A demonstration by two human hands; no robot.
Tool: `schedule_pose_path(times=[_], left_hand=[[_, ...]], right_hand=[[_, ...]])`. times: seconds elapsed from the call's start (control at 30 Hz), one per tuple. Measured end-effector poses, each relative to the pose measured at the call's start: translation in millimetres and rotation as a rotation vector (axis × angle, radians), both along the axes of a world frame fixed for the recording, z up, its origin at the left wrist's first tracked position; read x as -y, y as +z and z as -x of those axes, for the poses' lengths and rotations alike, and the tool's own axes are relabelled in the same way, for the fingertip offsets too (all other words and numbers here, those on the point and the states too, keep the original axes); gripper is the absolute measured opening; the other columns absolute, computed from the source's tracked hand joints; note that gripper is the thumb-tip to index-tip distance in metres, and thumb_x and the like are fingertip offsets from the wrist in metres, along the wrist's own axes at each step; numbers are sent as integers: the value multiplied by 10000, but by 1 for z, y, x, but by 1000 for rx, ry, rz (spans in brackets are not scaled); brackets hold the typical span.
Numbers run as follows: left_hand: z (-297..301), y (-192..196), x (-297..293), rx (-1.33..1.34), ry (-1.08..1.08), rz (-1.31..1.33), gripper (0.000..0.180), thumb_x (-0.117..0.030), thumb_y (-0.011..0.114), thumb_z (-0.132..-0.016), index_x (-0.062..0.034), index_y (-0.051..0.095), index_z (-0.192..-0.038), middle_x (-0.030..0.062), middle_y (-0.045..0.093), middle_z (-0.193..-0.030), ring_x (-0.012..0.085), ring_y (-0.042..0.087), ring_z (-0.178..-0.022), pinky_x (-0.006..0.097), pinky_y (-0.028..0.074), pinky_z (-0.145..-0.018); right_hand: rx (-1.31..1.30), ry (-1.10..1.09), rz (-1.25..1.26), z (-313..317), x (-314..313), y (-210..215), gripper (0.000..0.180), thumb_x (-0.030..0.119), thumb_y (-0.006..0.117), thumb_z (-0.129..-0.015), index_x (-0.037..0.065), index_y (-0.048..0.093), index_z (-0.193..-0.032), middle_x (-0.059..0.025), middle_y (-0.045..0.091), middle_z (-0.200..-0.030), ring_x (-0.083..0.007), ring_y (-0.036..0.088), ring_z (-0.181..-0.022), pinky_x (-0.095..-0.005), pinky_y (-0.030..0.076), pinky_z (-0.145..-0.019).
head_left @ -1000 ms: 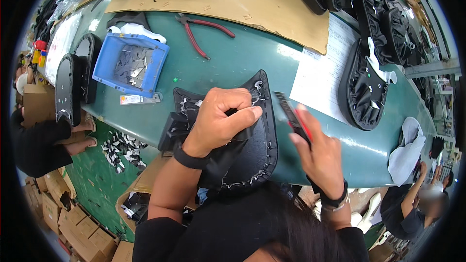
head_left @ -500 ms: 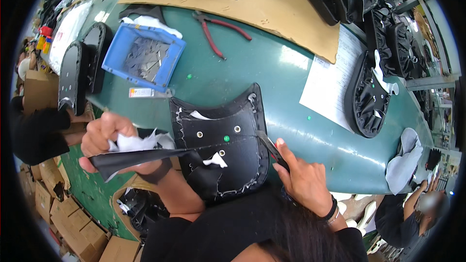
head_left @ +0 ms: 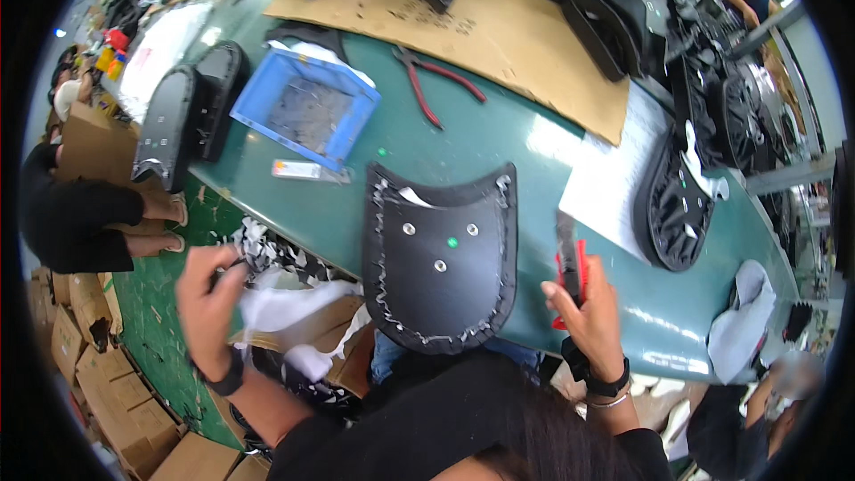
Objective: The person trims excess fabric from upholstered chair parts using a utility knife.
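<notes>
A black upholstered panel (head_left: 427, 298) lies face down on the green table at its near edge, its covering folded over and stapled round the rim. It has three metal-ringed holes and a green dot. My right hand (head_left: 592, 321) is closed round a red-handled utility knife (head_left: 570, 267), its dark blade pointing away from me, to the right of the panel. My left hand (head_left: 211, 303), somewhat blurred, is off the table's left edge with its fingers loosely curled apart and nothing visible in them. Beside it a blurred white fabric scrap (head_left: 289, 307) hangs over a carton of offcuts.
Beyond the panel are a blue bin (head_left: 352, 129) of small metal pieces, red-handled pincers (head_left: 427, 102) and a cardboard sheet (head_left: 499, 44). Finished black panels (head_left: 165, 129) stand at left; another (head_left: 668, 205) lies at right by papers (head_left: 606, 178). Other people are on both sides.
The strip of black and white fabric has come off the panel, and my left hand has let it go over the carton. My right hand has drawn the knife away to the right.
</notes>
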State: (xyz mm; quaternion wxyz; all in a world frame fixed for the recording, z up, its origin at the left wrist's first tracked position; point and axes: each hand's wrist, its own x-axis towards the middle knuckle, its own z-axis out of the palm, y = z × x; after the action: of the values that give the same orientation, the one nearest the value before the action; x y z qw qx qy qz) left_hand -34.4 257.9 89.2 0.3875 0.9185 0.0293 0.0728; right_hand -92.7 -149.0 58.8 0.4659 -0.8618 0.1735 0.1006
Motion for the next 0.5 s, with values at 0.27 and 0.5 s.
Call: schedule_pose_path(times=[0.27,0.5], left_hand=[[-4,-91,127,-564,-80,872,457,-294,648,-899,66,587,-1176,134,660,-1033,163,611,-942,313,490,-823],[-177,-11,176,-60,-201,1581,396,-356,505,-990,-63,563,-1250,62,621,-1209,151,605,-1059,291,477,-907]], right_hand=[[248,208,-104,-29,2,-34,411,239,706,-858,11,473,-1109,-116,586,-853,-230,589,-740,-355,474,-658],[396,-205,-540,-54,25,1,420,80,551,-921,5,313,-1259,-213,611,-1145,-236,664,-894,-303,586,-604]])
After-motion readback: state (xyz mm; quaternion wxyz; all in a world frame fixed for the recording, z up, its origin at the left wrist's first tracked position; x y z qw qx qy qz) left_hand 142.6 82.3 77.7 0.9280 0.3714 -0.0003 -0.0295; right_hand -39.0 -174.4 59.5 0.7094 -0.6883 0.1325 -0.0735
